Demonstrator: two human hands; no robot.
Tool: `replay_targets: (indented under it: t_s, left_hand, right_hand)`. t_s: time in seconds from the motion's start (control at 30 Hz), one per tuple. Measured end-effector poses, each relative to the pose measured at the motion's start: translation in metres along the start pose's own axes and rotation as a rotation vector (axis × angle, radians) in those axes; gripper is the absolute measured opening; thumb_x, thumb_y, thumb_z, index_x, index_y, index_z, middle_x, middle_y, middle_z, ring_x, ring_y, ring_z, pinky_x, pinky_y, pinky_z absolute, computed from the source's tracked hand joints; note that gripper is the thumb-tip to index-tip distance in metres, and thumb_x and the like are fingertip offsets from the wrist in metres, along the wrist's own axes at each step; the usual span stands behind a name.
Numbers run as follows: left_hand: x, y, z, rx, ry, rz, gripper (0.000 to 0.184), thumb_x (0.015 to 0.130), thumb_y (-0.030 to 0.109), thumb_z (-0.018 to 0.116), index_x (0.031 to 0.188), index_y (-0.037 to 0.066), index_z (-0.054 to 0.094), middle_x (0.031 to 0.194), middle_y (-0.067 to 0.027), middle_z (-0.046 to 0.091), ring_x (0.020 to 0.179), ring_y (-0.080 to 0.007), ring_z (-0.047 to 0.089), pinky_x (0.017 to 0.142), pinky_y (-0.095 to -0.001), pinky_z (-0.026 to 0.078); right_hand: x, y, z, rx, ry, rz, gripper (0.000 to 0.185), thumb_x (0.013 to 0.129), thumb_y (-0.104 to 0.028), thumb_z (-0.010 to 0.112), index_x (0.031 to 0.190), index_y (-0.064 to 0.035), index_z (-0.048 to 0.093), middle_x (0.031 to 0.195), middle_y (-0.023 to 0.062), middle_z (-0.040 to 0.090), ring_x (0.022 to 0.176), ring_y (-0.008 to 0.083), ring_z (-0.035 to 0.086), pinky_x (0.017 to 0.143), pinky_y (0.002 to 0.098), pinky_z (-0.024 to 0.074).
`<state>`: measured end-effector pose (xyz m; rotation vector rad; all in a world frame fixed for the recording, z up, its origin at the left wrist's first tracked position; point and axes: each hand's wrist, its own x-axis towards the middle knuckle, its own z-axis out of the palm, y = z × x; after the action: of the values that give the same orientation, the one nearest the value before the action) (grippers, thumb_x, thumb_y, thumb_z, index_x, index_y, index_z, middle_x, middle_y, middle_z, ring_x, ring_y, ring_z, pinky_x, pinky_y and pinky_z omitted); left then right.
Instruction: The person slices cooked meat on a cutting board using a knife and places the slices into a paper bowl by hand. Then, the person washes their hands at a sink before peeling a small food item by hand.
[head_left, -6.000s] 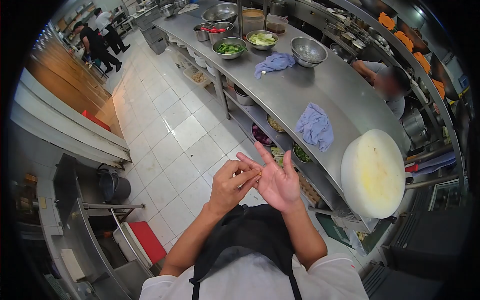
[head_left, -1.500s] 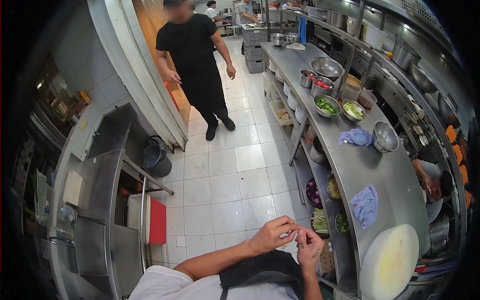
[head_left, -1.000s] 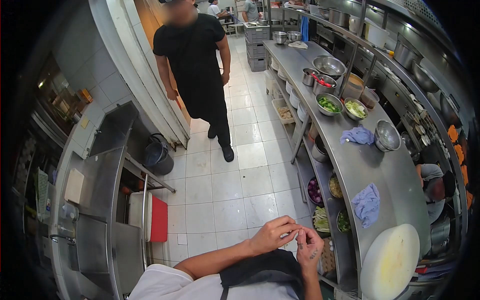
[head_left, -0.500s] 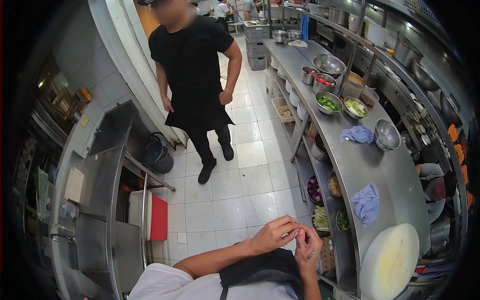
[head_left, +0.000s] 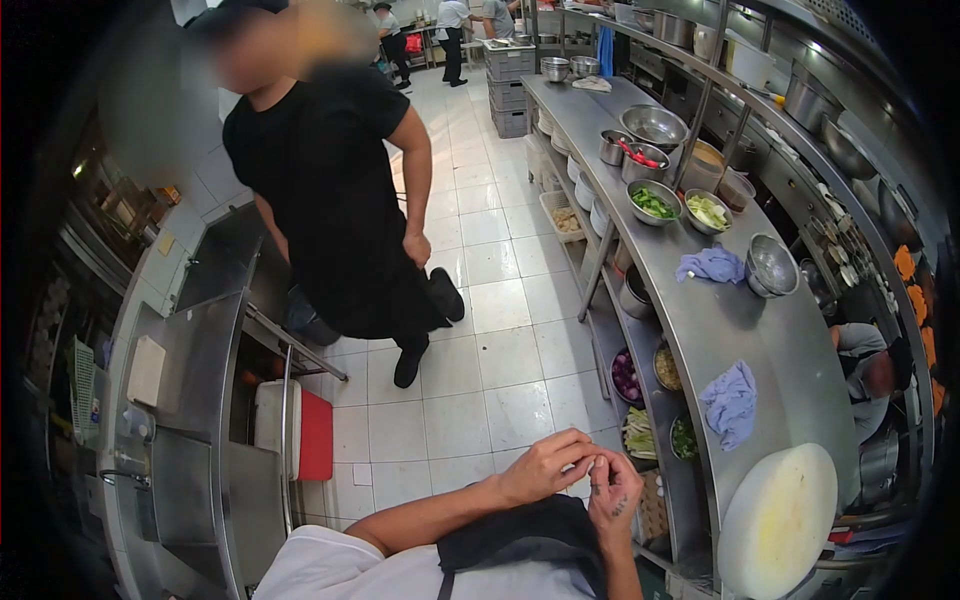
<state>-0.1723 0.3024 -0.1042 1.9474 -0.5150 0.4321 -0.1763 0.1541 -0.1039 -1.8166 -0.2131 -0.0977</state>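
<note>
My left hand [head_left: 545, 467] and my right hand [head_left: 613, 492] meet at the fingertips in front of my dark apron [head_left: 520, 535]. Both are closed in a pinch, thumbs and fingers pressed together. Anything between them is too small or hidden to make out. Dark marks show on the back of the right hand. Nearest on that side is the steel counter [head_left: 790, 370], with a crumpled blue cloth [head_left: 731, 404] and a round white cutting board [head_left: 778, 520] on it. Neither hand touches these.
A person in black [head_left: 320, 200] stands in the tiled aisle at left. Steel sinks [head_left: 180, 490] and a red-and-white cooler [head_left: 315, 435] line the left side. Along the counter are bowls of cut greens [head_left: 653, 203], a second blue cloth [head_left: 711, 264] and metal bowls [head_left: 772, 267]. Another person [head_left: 870, 380] is beyond it.
The person in black has come closer and moved to the left, turning the body. My hands stay almost where they were, fingertips still together.
</note>
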Motion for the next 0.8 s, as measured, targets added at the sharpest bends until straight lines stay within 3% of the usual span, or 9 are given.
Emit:
replay_targets:
  t_s: [0.33, 0.43, 0.6, 0.8]
  left_hand:
    - [-0.001, -0.002, 0.001, -0.024, 0.008, -0.03, 0.023, 0.08, -0.004, 0.067, 0.101, 0.002, 0.068, 0.091, -0.0091, 0.063, 0.076, -0.021, 0.064, 0.065, -0.0292, 0.054]
    - [-0.003, -0.003, 0.001, -0.037, 0.005, -0.033, 0.023, 0.08, -0.004, 0.067, 0.103, 0.002, 0.069, 0.091, -0.0089, 0.063, 0.077, -0.0205, 0.064, 0.066, -0.0289, 0.054]
    - [-0.003, 0.0, 0.0, -0.065, -0.009, -0.036, 0.02, 0.081, 0.0, 0.067, 0.102, 0.0, 0.066, 0.09, -0.0103, 0.06, 0.077, -0.0249, 0.062, 0.067, -0.0327, 0.052]
    - [-0.004, -0.004, -0.006, -0.022, 0.009, 0.013, 0.023, 0.082, 0.0, 0.068, 0.105, 0.002, 0.067, 0.089, -0.0101, 0.061, 0.078, -0.0233, 0.063, 0.067, -0.0321, 0.053]
  right_hand:
    - [0.0, -0.002, -0.003, 0.003, -0.004, -0.002, 0.016, 0.093, -0.009, 0.058, 0.095, 0.0049, 0.066, 0.077, 0.0099, 0.062, 0.066, 0.0132, 0.057, 0.06, 0.0265, 0.0454]
    - [0.0, -0.003, -0.004, 0.076, -0.011, 0.091, 0.017, 0.093, -0.01, 0.058, 0.096, 0.0051, 0.066, 0.077, 0.0081, 0.062, 0.067, 0.0108, 0.057, 0.061, 0.0251, 0.0453]
    - [-0.003, 0.011, -0.004, 0.236, -0.017, 0.136, 0.018, 0.094, -0.01, 0.058, 0.097, 0.005, 0.067, 0.077, 0.0069, 0.062, 0.067, 0.0092, 0.056, 0.059, 0.0235, 0.0442]
    - [-0.002, 0.013, -0.008, 0.148, -0.055, 0.162, 0.017, 0.092, -0.009, 0.059, 0.094, 0.0051, 0.068, 0.073, 0.0068, 0.062, 0.064, 0.0097, 0.056, 0.057, 0.0238, 0.0437]
